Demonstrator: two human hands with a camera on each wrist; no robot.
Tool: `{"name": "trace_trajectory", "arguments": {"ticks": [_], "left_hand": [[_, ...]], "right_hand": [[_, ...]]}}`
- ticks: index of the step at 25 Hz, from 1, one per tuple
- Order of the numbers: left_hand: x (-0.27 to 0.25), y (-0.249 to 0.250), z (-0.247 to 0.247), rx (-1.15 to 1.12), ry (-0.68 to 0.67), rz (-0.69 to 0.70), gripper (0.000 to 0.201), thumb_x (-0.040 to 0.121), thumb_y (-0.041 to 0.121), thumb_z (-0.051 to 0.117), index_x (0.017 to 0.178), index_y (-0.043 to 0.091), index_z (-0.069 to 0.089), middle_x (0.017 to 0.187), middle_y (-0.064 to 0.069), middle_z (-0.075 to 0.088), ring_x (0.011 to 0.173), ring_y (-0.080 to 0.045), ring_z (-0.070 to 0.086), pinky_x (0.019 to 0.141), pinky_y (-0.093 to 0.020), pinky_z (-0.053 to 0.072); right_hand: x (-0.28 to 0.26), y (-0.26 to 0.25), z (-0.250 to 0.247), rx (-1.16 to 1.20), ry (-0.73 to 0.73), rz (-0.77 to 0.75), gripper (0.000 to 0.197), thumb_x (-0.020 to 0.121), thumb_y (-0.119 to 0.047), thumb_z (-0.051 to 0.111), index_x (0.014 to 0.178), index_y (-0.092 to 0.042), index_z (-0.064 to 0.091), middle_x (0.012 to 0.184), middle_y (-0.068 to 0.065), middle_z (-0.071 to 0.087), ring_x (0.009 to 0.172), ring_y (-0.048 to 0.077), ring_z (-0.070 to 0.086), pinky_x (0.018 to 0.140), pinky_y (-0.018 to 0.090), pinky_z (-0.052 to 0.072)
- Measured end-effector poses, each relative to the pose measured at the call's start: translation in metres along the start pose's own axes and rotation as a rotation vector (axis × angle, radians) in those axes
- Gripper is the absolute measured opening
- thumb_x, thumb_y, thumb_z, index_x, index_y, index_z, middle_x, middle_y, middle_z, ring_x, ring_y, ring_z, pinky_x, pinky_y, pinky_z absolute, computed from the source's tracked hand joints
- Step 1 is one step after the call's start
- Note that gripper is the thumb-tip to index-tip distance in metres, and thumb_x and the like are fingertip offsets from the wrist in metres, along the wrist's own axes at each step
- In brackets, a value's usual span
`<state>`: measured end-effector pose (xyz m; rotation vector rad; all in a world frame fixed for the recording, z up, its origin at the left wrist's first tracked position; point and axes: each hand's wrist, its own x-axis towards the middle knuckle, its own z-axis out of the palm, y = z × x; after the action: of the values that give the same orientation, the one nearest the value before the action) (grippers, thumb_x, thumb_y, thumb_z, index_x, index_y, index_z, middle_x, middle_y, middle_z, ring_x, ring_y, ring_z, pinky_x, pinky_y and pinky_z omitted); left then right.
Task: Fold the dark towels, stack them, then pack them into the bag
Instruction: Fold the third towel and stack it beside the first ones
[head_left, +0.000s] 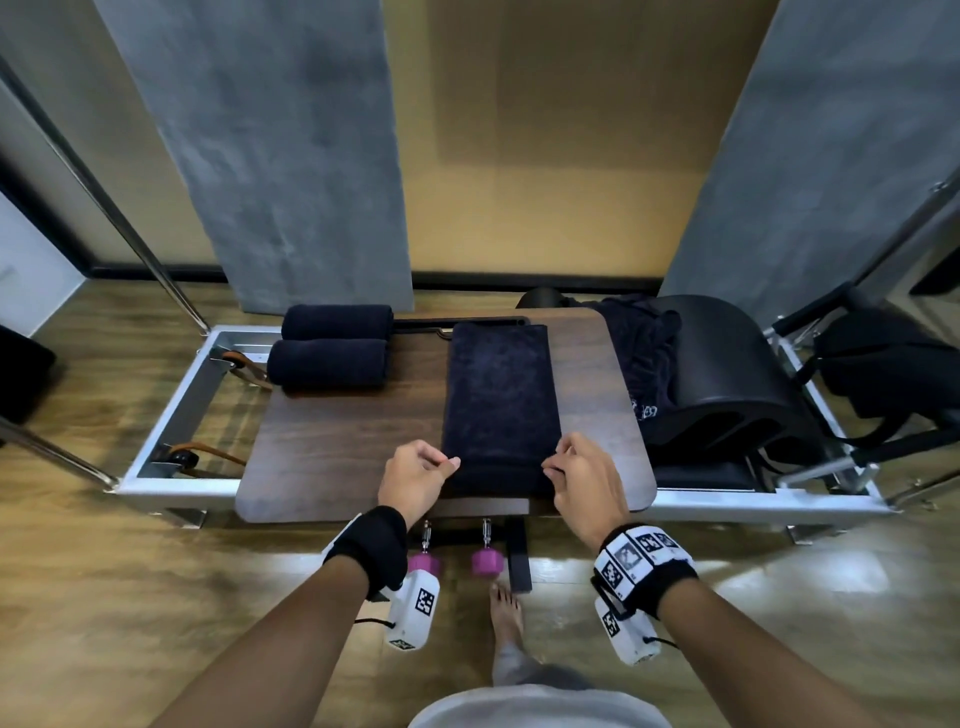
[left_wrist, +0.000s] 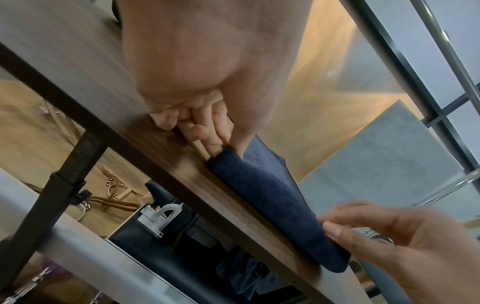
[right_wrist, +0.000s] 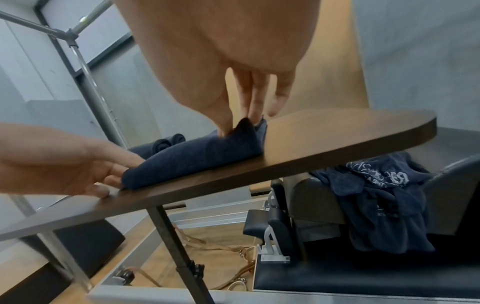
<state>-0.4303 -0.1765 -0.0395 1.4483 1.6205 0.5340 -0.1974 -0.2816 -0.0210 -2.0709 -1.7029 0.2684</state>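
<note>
A: Where is the dark towel (head_left: 500, 400)?
B: Folded to a long strip, flat on the wooden board (head_left: 332, 441); near end at the board's front edge.
A: Hands?
B: Left hand (head_left: 415, 475) pinches the near-left corner, right hand (head_left: 582, 475) pinches the near-right corner, well apart.
A: Others?
B: Two rolled towels (head_left: 332, 345) at far left; crumpled towels (head_left: 641, 353) right of the board.

1. Dark wood table (head_left: 322, 447), rounded corners, sits across a metal frame.
2. One long folded dark towel (head_left: 500, 400) lies flat along its middle, reaching the near edge.
3. Two rolled towels (head_left: 332, 345) rest side by side at the far left corner.
</note>
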Motion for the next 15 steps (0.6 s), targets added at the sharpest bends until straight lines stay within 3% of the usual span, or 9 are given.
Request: {"name": "trace_trajectory", "arguments": {"ticks": [3, 5, 9, 11, 13, 15], "left_hand": [[0.003, 0.004, 0.0, 0.022, -0.007, -0.016, 0.023, 0.084, 0.036, 0.087, 0.076, 0.024, 0.069, 0.073, 0.005, 0.068, 0.08, -0.019, 0.069, 0.082, -0.036, 0.056], [0.003, 0.006, 0.0, 0.04, -0.013, -0.023, 0.022, 0.085, 0.037, 0.086, 0.078, 0.024, 0.069, 0.075, 0.006, 0.068, 0.084, -0.021, 0.07, 0.084, -0.037, 0.057], [0.002, 0.01, 0.0, 0.062, -0.031, -0.031, 0.021, 0.087, 0.038, 0.084, 0.082, 0.024, 0.069, 0.078, 0.005, 0.067, 0.089, -0.024, 0.071, 0.086, -0.039, 0.058], [-0.003, 0.013, 0.0, 0.085, -0.026, -0.018, 0.022, 0.089, 0.04, 0.082, 0.085, 0.026, 0.066, 0.08, 0.006, 0.069, 0.09, -0.021, 0.07, 0.083, -0.038, 0.057], [-0.011, 0.015, 0.002, 0.198, 0.068, 0.136, 0.022, 0.091, 0.041, 0.08, 0.09, 0.03, 0.06, 0.084, 0.011, 0.066, 0.091, -0.014, 0.065, 0.076, -0.037, 0.055], [-0.018, 0.016, 0.006, 0.305, 0.194, 0.446, 0.02, 0.094, 0.039, 0.076, 0.096, 0.028, 0.06, 0.094, 0.013, 0.059, 0.096, -0.012, 0.054, 0.077, -0.032, 0.049]], "right_hand": [[-0.008, -0.006, 0.004, -0.068, 0.159, -0.241, 0.029, 0.077, 0.003, 0.077, 0.102, -0.012, 0.078, 0.106, -0.001, 0.061, 0.097, 0.021, 0.057, 0.079, 0.038, 0.051], [-0.012, -0.009, 0.01, -0.093, 0.128, -0.362, 0.037, 0.07, 0.003, 0.081, 0.105, -0.011, 0.078, 0.107, -0.001, 0.065, 0.1, 0.021, 0.06, 0.08, 0.037, 0.053], [-0.014, -0.01, 0.021, -0.131, 0.029, -0.362, 0.027, 0.08, -0.012, 0.087, 0.105, -0.009, 0.077, 0.104, 0.001, 0.069, 0.095, 0.022, 0.065, 0.079, 0.036, 0.057], [-0.009, -0.009, 0.022, -0.109, -0.01, -0.332, 0.028, 0.077, -0.003, 0.086, 0.103, -0.008, 0.077, 0.1, 0.002, 0.071, 0.09, 0.023, 0.066, 0.077, 0.036, 0.058], [0.003, -0.012, 0.019, -0.069, -0.078, -0.245, 0.026, 0.08, 0.005, 0.079, 0.103, -0.008, 0.078, 0.099, 0.003, 0.072, 0.092, 0.024, 0.066, 0.078, 0.035, 0.058], [0.019, -0.015, 0.014, -0.036, -0.174, -0.145, 0.026, 0.089, 0.003, 0.068, 0.111, -0.009, 0.076, 0.107, 0.004, 0.072, 0.104, 0.024, 0.064, 0.088, 0.035, 0.054]]}}
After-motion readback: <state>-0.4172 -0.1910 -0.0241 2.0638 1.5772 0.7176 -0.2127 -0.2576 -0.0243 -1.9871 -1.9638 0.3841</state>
